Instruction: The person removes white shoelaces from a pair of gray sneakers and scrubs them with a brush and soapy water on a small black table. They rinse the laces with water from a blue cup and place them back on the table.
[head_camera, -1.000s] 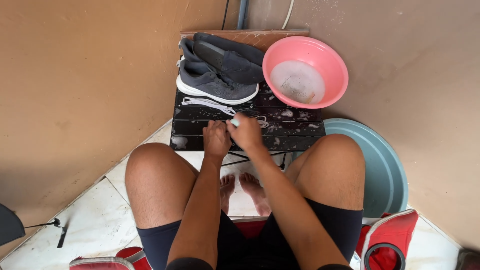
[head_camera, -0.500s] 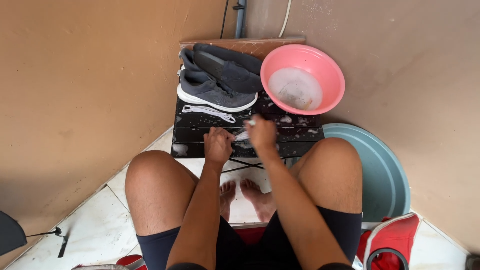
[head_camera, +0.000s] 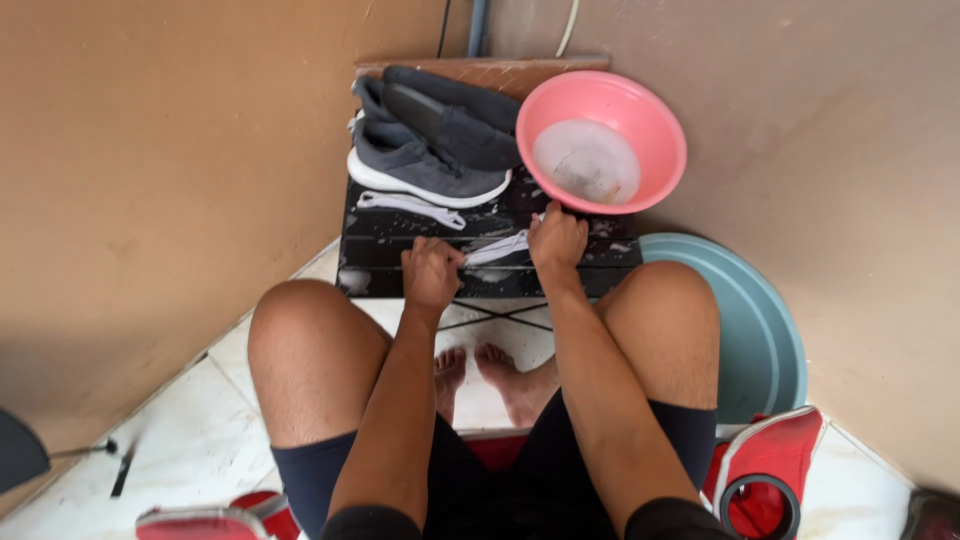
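Note:
Both of my hands hold a white shoelace (head_camera: 497, 248) stretched between them over a small black table (head_camera: 380, 262). My left hand (head_camera: 432, 270) pinches one end near the table's front edge. My right hand (head_camera: 557, 239) grips the other end, close to a pink basin (head_camera: 655, 125) of soapy water. A second white lace (head_camera: 410, 207) lies loose on the table beside a grey sneaker (head_camera: 425, 168). Another grey sneaker (head_camera: 450, 115) lies behind it.
A pale blue basin (head_camera: 760, 330) sits on the floor at right, against the wall. Walls close in on the left and right. My bare feet (head_camera: 485, 375) rest under the table on white tiles. Red items (head_camera: 770, 475) lie by my right thigh.
My hands have drawn apart: the right one moved rightward toward the pink basin, pulling the lace taut. The view has also shifted slightly.

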